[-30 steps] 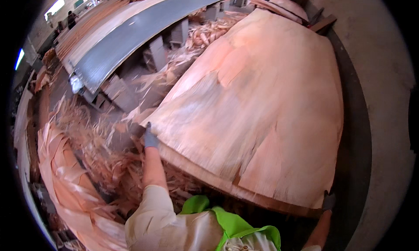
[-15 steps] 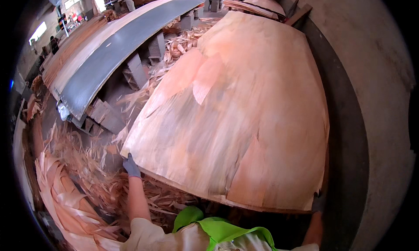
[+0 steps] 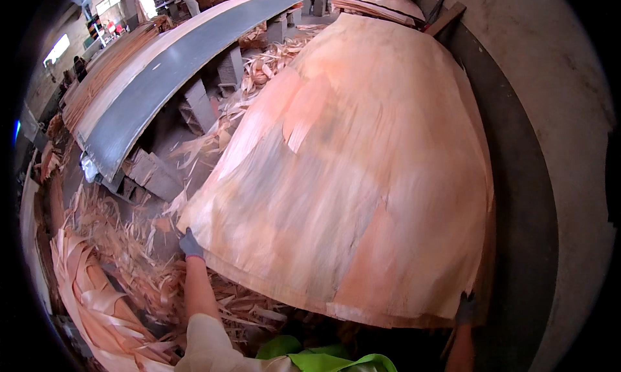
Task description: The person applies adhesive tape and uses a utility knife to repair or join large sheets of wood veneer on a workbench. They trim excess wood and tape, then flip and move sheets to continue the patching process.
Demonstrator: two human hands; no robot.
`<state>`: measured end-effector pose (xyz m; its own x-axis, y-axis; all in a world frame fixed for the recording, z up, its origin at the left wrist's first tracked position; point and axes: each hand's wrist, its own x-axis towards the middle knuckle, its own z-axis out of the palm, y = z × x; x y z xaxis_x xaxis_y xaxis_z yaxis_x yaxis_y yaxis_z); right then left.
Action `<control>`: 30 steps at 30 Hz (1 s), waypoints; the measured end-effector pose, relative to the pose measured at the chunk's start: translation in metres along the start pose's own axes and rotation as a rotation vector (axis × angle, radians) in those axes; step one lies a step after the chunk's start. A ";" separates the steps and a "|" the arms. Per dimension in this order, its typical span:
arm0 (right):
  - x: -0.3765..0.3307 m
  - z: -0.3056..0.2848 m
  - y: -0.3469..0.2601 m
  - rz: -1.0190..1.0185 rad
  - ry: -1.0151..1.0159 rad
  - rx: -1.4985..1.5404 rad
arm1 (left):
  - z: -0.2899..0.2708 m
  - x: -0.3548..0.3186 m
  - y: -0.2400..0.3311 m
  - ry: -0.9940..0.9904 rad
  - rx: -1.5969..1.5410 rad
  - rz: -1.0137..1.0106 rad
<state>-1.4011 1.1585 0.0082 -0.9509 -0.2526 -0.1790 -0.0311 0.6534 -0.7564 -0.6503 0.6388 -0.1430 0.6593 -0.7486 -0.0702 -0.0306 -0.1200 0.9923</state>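
A big thin sheet of pale reddish wood veneer (image 3: 362,171) lies spread over a stack of like sheets in front of me. My left hand (image 3: 190,244), in a dark grey glove, grips the sheet's near left corner. My right hand (image 3: 464,307), also gloved, holds the near right corner at the lower right of the view. The sheet looks blurred with motion and its near edge (image 3: 310,304) is lifted slightly above the stack.
Torn veneer strips and scraps (image 3: 116,268) cover the floor at the left. A long grey conveyor table (image 3: 162,81) on concrete blocks runs away at the upper left. A grey wall (image 3: 556,113) stands at the right. More veneer stacks (image 3: 388,0) lie beyond.
The top sheet has slid toward me and now fills more of the view. Both hands have moved lower and nearer with its corners.
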 end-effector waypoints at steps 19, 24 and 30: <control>-0.011 -0.012 -0.005 -0.066 0.029 -0.642 | 0.008 -0.027 -0.035 -0.155 -0.294 -0.460; 0.020 -0.005 0.056 -0.021 -0.038 -0.684 | 0.002 -0.048 -0.038 -0.194 -0.434 -0.433; 0.053 0.005 0.097 -0.033 -0.170 -0.708 | -0.055 -0.002 -0.081 -0.330 0.704 0.065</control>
<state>-1.4536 1.2051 -0.0775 -0.8868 -0.3502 -0.3017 -0.3058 0.9339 -0.1853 -0.6079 0.6860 -0.2171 0.3852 -0.9105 -0.1504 -0.6041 -0.3720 0.7048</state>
